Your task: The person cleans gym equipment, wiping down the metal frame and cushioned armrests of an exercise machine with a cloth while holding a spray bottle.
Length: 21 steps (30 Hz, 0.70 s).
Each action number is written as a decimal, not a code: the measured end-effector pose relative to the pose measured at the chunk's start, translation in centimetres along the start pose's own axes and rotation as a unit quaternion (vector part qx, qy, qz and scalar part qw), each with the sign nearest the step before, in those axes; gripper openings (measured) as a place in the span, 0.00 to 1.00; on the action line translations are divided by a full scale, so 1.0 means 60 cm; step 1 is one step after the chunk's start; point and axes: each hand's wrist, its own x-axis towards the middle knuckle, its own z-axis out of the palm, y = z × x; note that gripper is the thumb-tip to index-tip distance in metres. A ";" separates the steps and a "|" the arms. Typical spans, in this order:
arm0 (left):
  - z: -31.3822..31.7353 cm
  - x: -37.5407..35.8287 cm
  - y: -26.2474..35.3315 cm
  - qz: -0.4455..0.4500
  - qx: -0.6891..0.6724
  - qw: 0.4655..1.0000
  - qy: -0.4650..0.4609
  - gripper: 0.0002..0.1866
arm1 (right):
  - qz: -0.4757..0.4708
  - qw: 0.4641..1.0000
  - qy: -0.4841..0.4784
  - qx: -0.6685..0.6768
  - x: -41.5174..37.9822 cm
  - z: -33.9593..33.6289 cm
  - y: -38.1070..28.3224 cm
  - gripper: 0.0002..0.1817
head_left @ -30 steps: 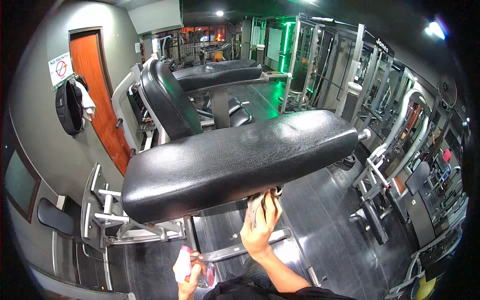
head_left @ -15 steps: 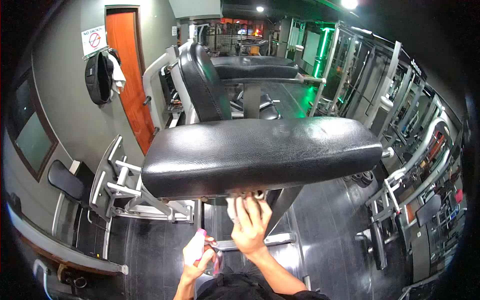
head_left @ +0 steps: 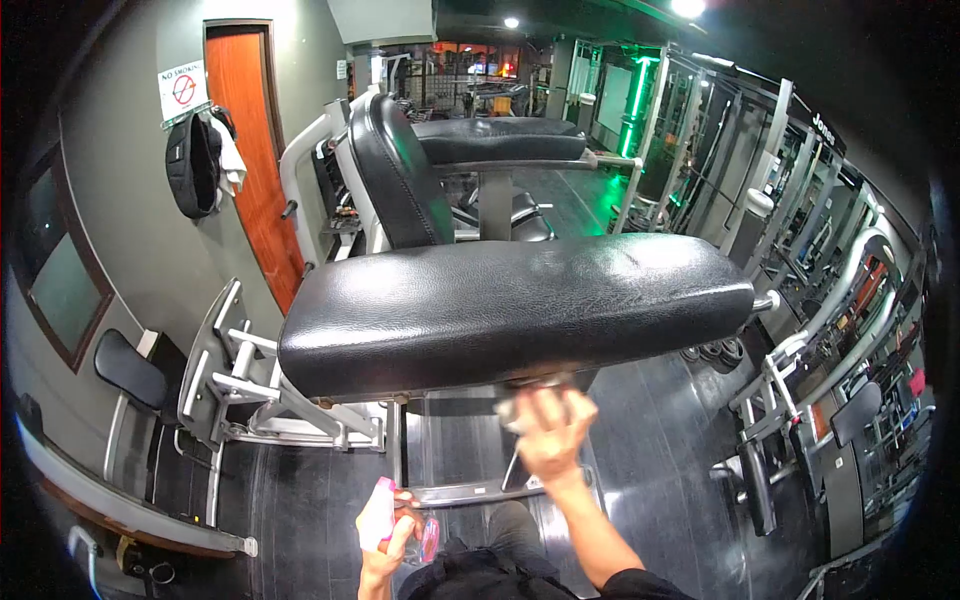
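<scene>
A long black padded cushion [head_left: 520, 310] of a gym machine lies across the middle of my view. Just beneath its near edge is my right hand [head_left: 550, 430], closed around a pale cloth [head_left: 512, 412] and slightly blurred by motion. The metal parts under the pad are mostly hidden by my fingers. Lower and to the left, my left hand [head_left: 390, 535] grips a spray bottle with a white and pink head [head_left: 378, 510]. Some of its clear body shows beside my fingers, apart from the pad.
Behind the pad stand a black backrest [head_left: 392, 175] and a second pad [head_left: 500, 140]. A silver base bar [head_left: 470, 492] runs along the floor below. Leg machine frames [head_left: 240, 370] stand left, and racks [head_left: 800, 200] line the right. A backpack [head_left: 193, 168] hangs by the orange door.
My right hand with the cloth has moved right along the pad's lower edge. My left hand with the spray bottle has shifted slightly left and down. The view has tilted a little.
</scene>
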 end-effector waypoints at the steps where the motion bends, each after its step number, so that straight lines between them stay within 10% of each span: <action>1: 0.001 -0.001 -0.001 0.001 -0.009 1.000 -0.004 0.15 | 0.015 1.000 0.012 -0.018 -0.003 -0.011 0.035 0.22; 10: 0.024 0.003 -0.021 0.002 -0.062 0.997 -0.039 0.15 | 0.099 0.968 0.150 -0.175 -0.003 -0.095 0.334 0.28; 21: 0.047 0.010 -0.001 -0.025 -0.061 0.997 -0.046 0.17 | 0.241 0.944 0.204 -0.099 0.013 -0.114 0.378 0.27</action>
